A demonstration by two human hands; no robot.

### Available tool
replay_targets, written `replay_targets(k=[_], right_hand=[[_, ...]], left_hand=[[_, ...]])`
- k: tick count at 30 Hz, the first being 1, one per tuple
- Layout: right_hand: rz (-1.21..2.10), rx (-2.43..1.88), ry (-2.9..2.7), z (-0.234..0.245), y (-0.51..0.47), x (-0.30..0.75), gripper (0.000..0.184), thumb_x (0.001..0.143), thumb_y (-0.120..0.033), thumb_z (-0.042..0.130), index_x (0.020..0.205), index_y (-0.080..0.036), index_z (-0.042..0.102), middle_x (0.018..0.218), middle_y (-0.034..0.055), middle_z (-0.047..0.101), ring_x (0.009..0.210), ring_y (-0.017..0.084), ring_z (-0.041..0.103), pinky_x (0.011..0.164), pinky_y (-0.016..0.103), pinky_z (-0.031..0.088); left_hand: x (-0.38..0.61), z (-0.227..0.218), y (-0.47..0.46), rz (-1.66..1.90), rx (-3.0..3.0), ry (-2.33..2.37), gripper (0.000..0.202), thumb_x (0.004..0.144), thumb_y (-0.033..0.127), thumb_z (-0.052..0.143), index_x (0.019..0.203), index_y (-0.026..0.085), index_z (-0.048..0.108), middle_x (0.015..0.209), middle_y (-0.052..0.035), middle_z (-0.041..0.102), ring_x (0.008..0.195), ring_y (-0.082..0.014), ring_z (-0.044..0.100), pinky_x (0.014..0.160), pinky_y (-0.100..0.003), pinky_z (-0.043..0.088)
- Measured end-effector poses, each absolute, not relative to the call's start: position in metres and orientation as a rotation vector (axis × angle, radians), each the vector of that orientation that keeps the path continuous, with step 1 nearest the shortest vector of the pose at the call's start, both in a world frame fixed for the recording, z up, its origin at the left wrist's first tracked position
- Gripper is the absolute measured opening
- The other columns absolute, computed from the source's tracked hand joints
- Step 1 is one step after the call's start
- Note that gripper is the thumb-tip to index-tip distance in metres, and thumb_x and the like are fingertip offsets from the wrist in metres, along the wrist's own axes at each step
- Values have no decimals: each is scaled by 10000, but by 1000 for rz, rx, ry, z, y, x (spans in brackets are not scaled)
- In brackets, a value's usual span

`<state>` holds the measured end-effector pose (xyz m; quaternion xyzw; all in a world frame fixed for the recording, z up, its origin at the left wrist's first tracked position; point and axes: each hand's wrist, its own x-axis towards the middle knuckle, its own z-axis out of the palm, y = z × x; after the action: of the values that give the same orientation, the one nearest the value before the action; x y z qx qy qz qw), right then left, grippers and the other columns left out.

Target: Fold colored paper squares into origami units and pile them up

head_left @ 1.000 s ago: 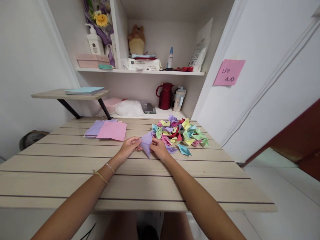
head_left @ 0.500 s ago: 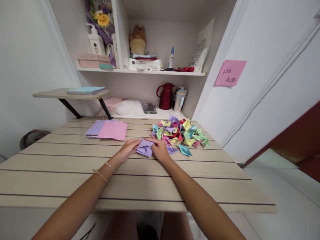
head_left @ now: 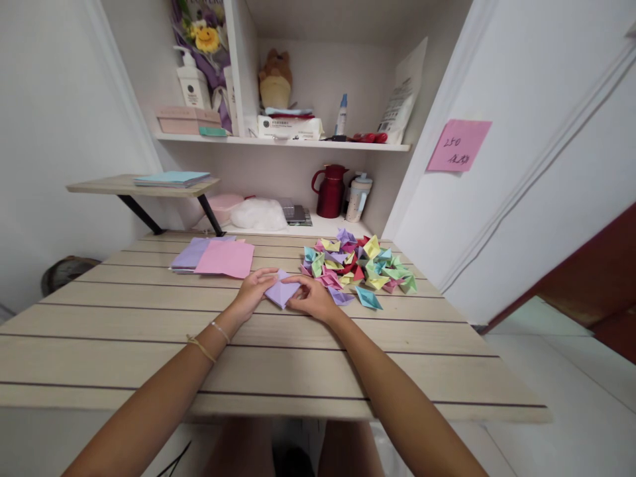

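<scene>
A folded purple paper piece [head_left: 281, 291] lies flat on the wooden slatted table [head_left: 149, 344] between my hands. My left hand [head_left: 254, 290] rests on its left edge, fingers pressing down on the paper. My right hand [head_left: 312, 299] holds its right side, fingertips pinched on the fold. Just right of my hands sits a pile of small folded paper shapes [head_left: 358, 265] in several colours. A stack of flat pink and purple sheets [head_left: 213, 257] lies behind my left hand.
A small raised wooden shelf [head_left: 142, 187] holds teal sheets at the back left. A red jug [head_left: 328, 192] and a white cup [head_left: 358, 197] stand on the counter behind. A pink note [head_left: 458, 144] sticks to the white door on the right.
The purple paper was held up, standing on a point. Both hands have folded it down, and it now lies flat and smaller on the table.
</scene>
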<state>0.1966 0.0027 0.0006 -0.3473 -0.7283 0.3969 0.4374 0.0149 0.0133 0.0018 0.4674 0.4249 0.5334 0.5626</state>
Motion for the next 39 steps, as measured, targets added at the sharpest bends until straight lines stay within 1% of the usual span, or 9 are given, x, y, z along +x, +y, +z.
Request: replay_targets(k=[3,5,8,10,13,18,27,33,39], right_hand=[[1094,-823,-1804,2,0,196,524,554,-255,745,1059,-187,626,793,8,606,585,90,532,535,202,406],[1132,-844,-1787,1,0,196,575,531,-320,775,1068,-185,623,728,-1,598,577,97,529,526,204,398],[1125,-918,-1738,1,2,197,573,551,-379,767,1070,-184,624,605,-29,561,525,91,493,502,201,368],[1113,-944,-1698,1,3,198,566,557,-395,763,1063,-180,629,547,-49,521,496,83,459,495,199,353],[1144,-930,-1677,3,5,201,630,523,-392,781,1092,-178,613,536,-61,507,500,82,453,511,200,357],[1259,-874,-1711,4,3,202,736,519,-388,786,1186,-190,549,605,-39,569,534,93,486,537,211,368],[1200,-906,-1694,5,1,201,529,626,-426,714,1079,-169,623,495,-71,424,450,59,347,439,176,270],[1218,-887,-1635,0,4,199,440,677,-469,667,1008,-178,658,558,-15,554,488,91,456,506,218,391],[1245,-887,-1593,3,4,199,387,681,-443,672,959,-173,674,637,15,624,541,108,530,550,233,437]], left_hand=[[14,4,12,1319,1078,1007,410,592,264,748,957,152,598,743,-41,675,596,-136,609,523,-214,442],[14,6,11,1335,1061,981,349,588,257,744,890,154,602,712,-23,661,586,-131,602,519,-213,447],[16,10,8,1286,1051,927,265,599,218,729,830,131,633,776,-46,663,667,-144,617,594,-242,488],[17,12,7,1223,1058,886,280,619,197,716,881,124,651,868,-77,670,741,-165,625,653,-273,507],[17,13,6,1159,1074,843,344,645,180,706,980,129,646,916,-94,674,779,-171,628,690,-281,512],[15,11,8,1169,1071,849,375,641,164,711,1008,127,644,870,-89,685,754,-159,631,662,-250,509],[16,12,6,1164,1086,890,389,620,171,726,1000,126,657,905,-105,684,701,-151,631,617,-237,501],[17,13,6,1185,1069,892,324,648,256,707,943,123,677,913,-105,673,759,-175,624,658,-279,516],[17,15,5,1175,1078,867,332,640,264,715,937,122,675,954,-109,666,795,-187,624,679,-293,513]])
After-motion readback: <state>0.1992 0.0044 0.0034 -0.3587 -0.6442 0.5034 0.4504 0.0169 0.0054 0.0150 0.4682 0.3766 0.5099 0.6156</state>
